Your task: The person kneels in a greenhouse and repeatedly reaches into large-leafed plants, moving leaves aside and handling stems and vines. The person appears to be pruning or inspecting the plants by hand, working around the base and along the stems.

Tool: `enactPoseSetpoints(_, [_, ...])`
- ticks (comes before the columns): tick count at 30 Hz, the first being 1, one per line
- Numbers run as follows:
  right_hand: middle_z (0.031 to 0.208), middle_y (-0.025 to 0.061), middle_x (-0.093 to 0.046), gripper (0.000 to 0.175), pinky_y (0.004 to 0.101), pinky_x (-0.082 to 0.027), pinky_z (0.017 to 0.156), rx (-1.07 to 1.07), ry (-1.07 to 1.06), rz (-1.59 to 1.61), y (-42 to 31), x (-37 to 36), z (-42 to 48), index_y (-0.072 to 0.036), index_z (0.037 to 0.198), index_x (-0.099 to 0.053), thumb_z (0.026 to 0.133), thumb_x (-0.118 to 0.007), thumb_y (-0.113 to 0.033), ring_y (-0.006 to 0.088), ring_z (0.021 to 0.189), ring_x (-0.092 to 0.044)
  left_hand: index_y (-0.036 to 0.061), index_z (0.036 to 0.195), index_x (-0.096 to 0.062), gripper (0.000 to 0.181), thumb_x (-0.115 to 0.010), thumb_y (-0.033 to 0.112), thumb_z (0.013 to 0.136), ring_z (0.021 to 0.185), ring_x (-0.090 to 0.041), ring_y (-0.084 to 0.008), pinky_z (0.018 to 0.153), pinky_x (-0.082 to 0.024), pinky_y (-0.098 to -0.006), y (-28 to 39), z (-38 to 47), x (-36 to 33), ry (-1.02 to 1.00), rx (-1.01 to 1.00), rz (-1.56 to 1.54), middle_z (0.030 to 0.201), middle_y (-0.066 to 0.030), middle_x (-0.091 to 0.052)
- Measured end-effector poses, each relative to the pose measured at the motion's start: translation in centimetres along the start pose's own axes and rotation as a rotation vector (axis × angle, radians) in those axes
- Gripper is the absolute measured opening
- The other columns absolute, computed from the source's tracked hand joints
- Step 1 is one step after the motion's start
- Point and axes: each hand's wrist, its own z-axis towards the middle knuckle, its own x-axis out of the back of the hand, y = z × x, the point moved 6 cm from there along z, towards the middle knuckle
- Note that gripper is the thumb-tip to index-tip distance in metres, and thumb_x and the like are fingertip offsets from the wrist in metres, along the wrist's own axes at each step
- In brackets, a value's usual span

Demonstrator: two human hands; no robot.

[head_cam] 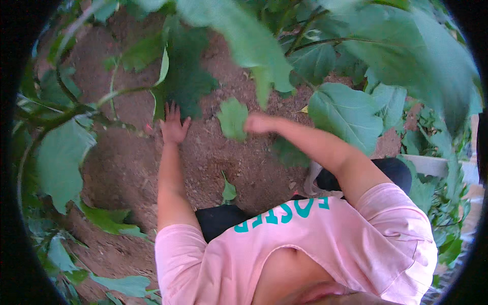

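My left hand (175, 127) is spread with its fingers apart, at the lower edge of a large dark green lobed leaf (187, 72). My right hand (260, 124) is curled and blurred, at the right edge of a smaller light green leaf (233, 118); its fingers appear closed on that leaf's edge, though the blur hides the exact contact. Below both hands, a small green leaf (229, 191) stands over the brown soil (206, 152).
Thick branching stems (72, 110) of a leafy plant reach in from the left. Big leaves (345, 114) hang across the top and right. A pale board or edging (427, 164) lies at the right, beyond my dark-clothed knee.
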Motion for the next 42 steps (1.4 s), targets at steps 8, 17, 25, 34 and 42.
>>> enactPoseSetpoints(8, [0.115, 0.0143, -0.061, 0.045, 0.0408, -0.05, 0.079, -0.008, 0.177, 0.285, -11.1, 3.4, -4.6, -0.005, 0.116, -0.054, 0.09, -0.057, -0.041, 0.0307, 0.098, -0.06, 0.018, 0.132, -0.053, 0.056, -0.047, 0.054, 0.089, 0.116, -0.056, -0.0303, 0.108, -0.016, -0.0615, 5.8, -3.6, 10.2, -0.54, 0.118, -0.003, 0.115, -0.0154, -0.064])
enactPoseSetpoints(17, [0.152, 0.0076, -0.026, 0.076, 0.0643, -0.021, 0.106, -0.312, 0.012, 1.973, -27.3, -1.6, -8.1, -0.018, 0.149, -0.022, 0.089, -0.045, -0.06, 0.035, 0.137, -0.03, 0.0092, 0.12, -0.06, 0.038, -0.052, 0.022, 0.085, 0.122, -0.046, -0.0322, 0.109, -0.025, -0.0513, 14.2, -7.7, 24.3, 0.275, -0.181, 0.261, 0.133, -0.0124, -0.051])
enactPoseSetpoints(25, [0.124, 0.0123, -0.054, 0.038, 0.044, -0.046, 0.092, 0.087, -0.108, 1.283, -19.4, 9.2, -18.5, -0.009, 0.122, -0.05, 0.093, -0.051, -0.035, 0.0284, 0.116, -0.051, 0.0025, 0.107, -0.059, 0.023, -0.056, 0.02, 0.093, 0.082, -0.064, -0.0221, 0.075, -0.049, -0.0293, 27.0, -6.9, 32.2, -0.364, 0.074, -1.236, 0.095, -0.0085, -0.066])
enactPoseSetpoints(34, [0.097, 0.0058, -0.063, 0.026, 0.0282, -0.048, 0.069, 0.084, -0.253, 1.222, -17.3, 5.6, -18.5, -0.008, 0.101, -0.059, 0.096, -0.045, -0.029, 0.0145, 0.084, -0.06, 0.0059, 0.098, -0.055, 0.017, -0.055, 0.022, 0.092, 0.067, -0.055, -0.0161, 0.059, -0.046, -0.0287, 27.6, 13.0, 28.0, -0.249, 0.383, -1.941, 0.083, -0.0072, -0.06])
enactPoseSetpoints(42, [0.091, -0.0009, -0.063, 0.027, 0.0247, -0.045, 0.069, 0.206, -0.158, 0.914, -15.5, 5.0, -17.5, -0.008, 0.101, -0.062, 0.097, -0.049, -0.031, 0.008, 0.081, -0.057, 0.0091, 0.101, -0.058, 0.022, -0.06, 0.025, 0.087, 0.074, -0.056, -0.0167, 0.062, -0.046, -0.0308, 28.3, 15.5, 27.7, -0.127, 0.458, -1.016, 0.092, -0.0059, -0.063])
